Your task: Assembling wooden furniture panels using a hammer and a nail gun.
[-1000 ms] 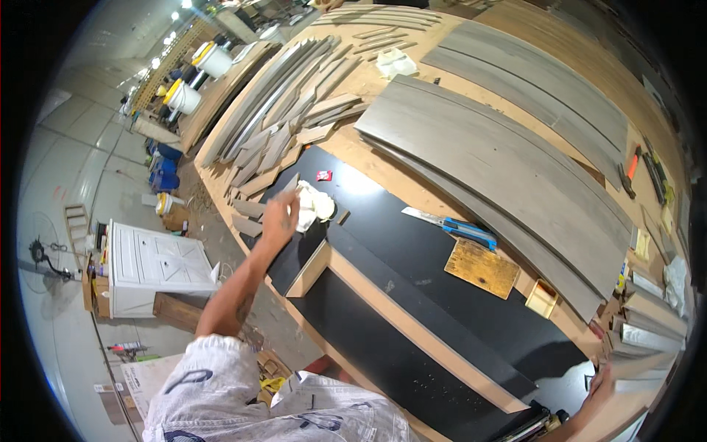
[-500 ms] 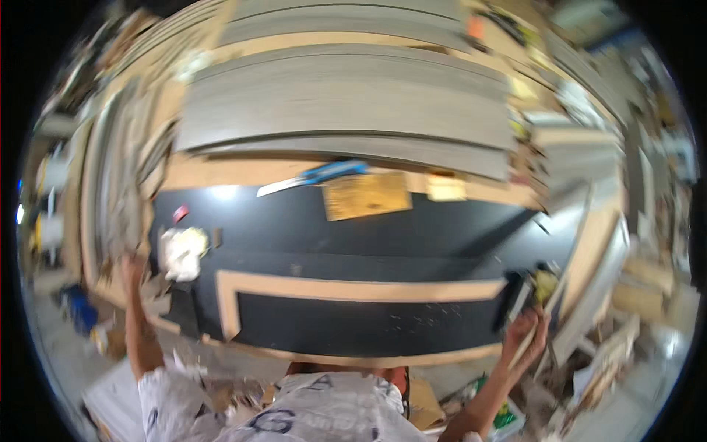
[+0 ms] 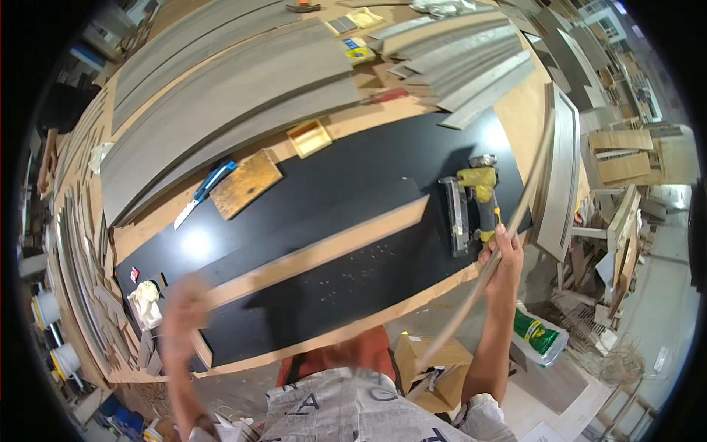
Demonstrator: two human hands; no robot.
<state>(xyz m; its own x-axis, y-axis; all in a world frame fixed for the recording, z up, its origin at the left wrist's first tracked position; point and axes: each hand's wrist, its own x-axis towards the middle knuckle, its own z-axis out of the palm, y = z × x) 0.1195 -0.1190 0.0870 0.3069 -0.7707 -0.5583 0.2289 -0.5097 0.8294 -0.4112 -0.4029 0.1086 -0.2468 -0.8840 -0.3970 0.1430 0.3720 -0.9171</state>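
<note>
My right hand [image 3: 503, 254], at the black board's right front corner, is closed on a long thin wooden strip [image 3: 458, 317]. The strip slants from the upper right down toward my body. Just left of that hand, a yellow and black nail gun [image 3: 479, 195] lies on the black board [image 3: 390, 162]. My left hand [image 3: 188, 303] is smeared by motion over the left end of a pale wooden piece [image 3: 331, 247]; its fingers cannot be made out, nor whether it touches. A short pale piece [image 3: 200, 348] shows below that hand.
Farther back lie a blue-handled saw [image 3: 208, 190], a stained wood block [image 3: 247, 184] and a small yellow tray [image 3: 309, 138]. Long grey panels [image 3: 236, 96] fill the far side. A crumpled white cloth [image 3: 147, 303] is at the left. An open cardboard box [image 3: 434, 361] stands below the front edge.
The view has swung to the right. My left hand has moved from the board's left edge to over the pale wooden piece. My right hand still holds the strip, beside the nail gun.
</note>
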